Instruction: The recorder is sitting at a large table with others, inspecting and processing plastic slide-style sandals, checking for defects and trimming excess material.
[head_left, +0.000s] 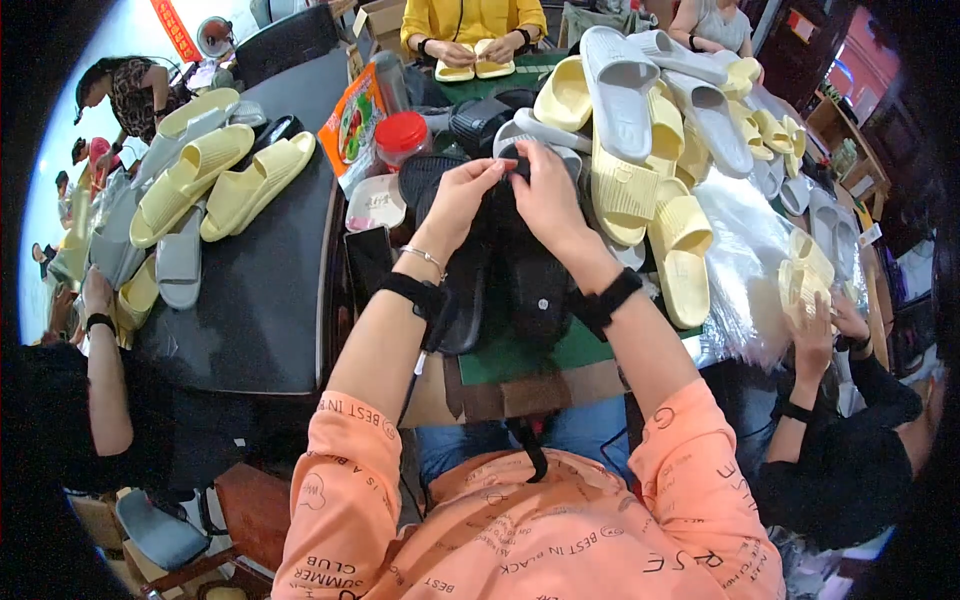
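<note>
My left hand (460, 203) and my right hand (552, 200) meet over the middle of the table, their fingertips pinched close together. Whatever small thing they hold is too hidden to make out. Just below and between them lies a black slipper (535, 285) with a small round pale sticker. Another black slipper (461, 318) rests to its left, partly behind my left forearm. Beyond my fingers are a grey slipper (510, 138) and more black slippers (480, 122).
Yellow slippers (680, 255) and grey slippers (622, 95) are heaped at right beside clear plastic bags (745, 255). A red-lidded jar (402, 138), an orange packet (352, 130) and a whitish square dish (377, 203) stand left. Co-workers' hands (470, 60) handle yellow slippers across the table and at right.
</note>
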